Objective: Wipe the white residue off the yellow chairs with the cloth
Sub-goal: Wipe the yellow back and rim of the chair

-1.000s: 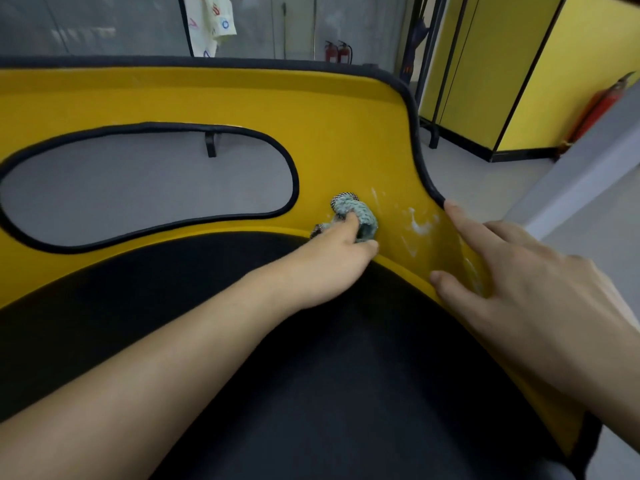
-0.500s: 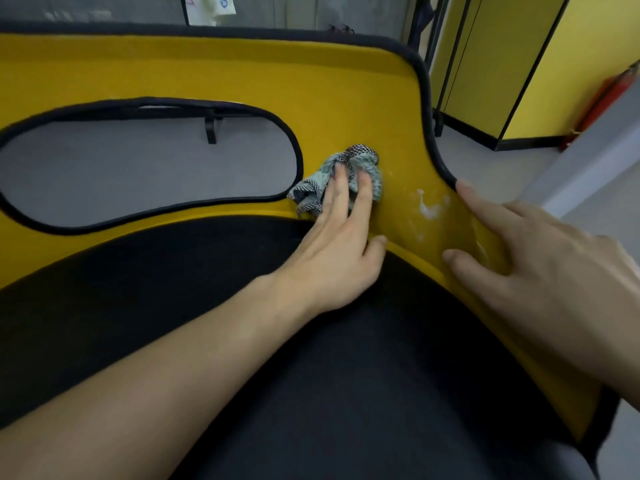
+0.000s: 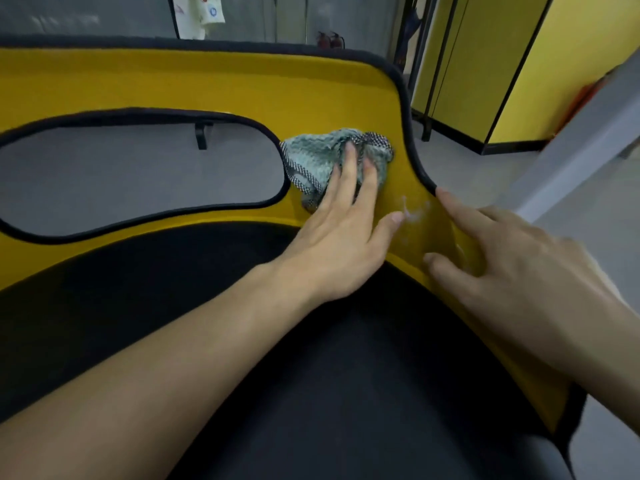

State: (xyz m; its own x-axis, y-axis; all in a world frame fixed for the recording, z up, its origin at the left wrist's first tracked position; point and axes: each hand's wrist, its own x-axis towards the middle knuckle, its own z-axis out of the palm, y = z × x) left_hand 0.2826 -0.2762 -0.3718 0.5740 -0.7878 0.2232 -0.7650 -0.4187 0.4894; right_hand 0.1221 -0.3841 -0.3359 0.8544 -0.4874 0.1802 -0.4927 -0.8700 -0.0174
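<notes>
My flat left hand (image 3: pixel 339 244) had pushed the crumpled green cloth (image 3: pixel 318 157) farther; my spread right hand (image 3: pixel 519 258) braced the yellow plastic chair (image 3: pixel 207 81); white residue (image 3: pixel 414 211) rightward needed wiping next.

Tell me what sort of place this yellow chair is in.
Probably an office or similar workplace, not a home: tall yellow panels in black frames, two red fire extinguishers by a glass wall behind the yellow chair, and a plain grey floor.

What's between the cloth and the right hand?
Head view: a smear of white residue on the yellow chair, with the left hand's thumb tip beside it.
</notes>
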